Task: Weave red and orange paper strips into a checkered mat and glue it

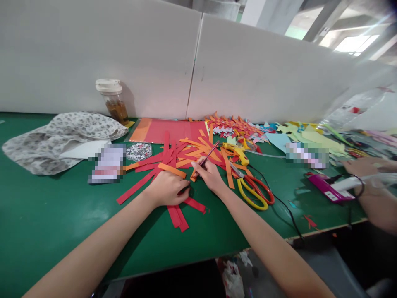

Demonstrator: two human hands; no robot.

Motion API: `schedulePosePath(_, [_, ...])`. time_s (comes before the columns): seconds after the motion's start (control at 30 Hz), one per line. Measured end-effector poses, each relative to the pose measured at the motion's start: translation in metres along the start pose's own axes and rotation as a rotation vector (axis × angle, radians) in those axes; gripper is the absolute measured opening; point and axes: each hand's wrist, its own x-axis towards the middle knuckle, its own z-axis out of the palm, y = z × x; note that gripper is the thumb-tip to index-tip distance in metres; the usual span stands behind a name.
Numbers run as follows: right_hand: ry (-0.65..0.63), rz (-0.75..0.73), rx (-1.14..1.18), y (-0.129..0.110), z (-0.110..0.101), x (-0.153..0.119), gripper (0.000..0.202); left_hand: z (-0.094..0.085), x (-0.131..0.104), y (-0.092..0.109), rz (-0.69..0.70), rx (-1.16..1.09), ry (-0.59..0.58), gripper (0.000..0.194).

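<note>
My right hand [209, 174] grips a slim dark red pen [209, 153], which slants up and away. A short orange paper piece [193, 176] shows just below its fingertips. Close by on the left, my left hand [167, 188] is closed with curled fingers; what it grips, if anything, is hidden. An orange paper strip [172, 170] lies along the far side of its knuckles. Beneath and around both hands, red paper strips [138, 187] and orange strips [228, 169] spread in a loose, overlapping pile on the green table [71, 219].
Scissors [254, 192] with red and yellow handles and a yellow glue gun [238, 154] lie right. A black cord runs to the table edge. Left are patterned cloth [62, 136], a bag of small pieces [139, 152] and a lidded bottle [113, 101]. Another person's hand [366, 169] is far right.
</note>
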Motion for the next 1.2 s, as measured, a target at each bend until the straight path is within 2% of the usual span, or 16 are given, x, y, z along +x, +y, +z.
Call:
schedulePosePath(0.13, [0.02, 0.013, 0.028, 0.002, 0.0, 0.0, 0.033, -0.002, 0.0, 0.0, -0.011, -0.005, -0.019, 0.026])
schedulePosePath(0.4, [0.026, 0.011, 0.011, 0.001, -0.001, 0.0, 0.034, 0.002, -0.003, -0.002, -0.05, -0.04, 0.017, 0.024])
schedulePosePath(0.67, [-0.017, 0.029, 0.103, 0.001, -0.001, 0.0, 0.034, 0.016, -0.004, -0.008, -0.224, 0.071, 0.067, 0.019])
schedulePosePath(0.8, [-0.04, 0.048, 0.114, 0.0, 0.001, 0.0, 0.037, 0.016, -0.004, -0.008, -0.255, 0.053, 0.041, 0.019])
schedulePosePath(0.9, [0.054, 0.01, 0.101, 0.0, 0.0, 0.001, 0.036, 0.014, -0.004, -0.007, -0.254, 0.04, 0.019, 0.021])
schedulePosePath(1.0, [0.231, -0.082, 0.038, 0.0, -0.006, 0.003, 0.03, 0.013, -0.004, -0.007, -0.231, 0.02, 0.026, 0.024])
schedulePosePath(1.07, [0.298, -0.113, -0.052, 0.001, -0.012, 0.004, 0.029, 0.012, -0.004, -0.006, -0.182, -0.001, 0.046, 0.025])
schedulePosePath(1.2, [0.255, -0.096, -0.39, 0.002, -0.019, 0.004, 0.025, 0.009, -0.004, -0.004, -0.102, -0.028, 0.055, 0.026])
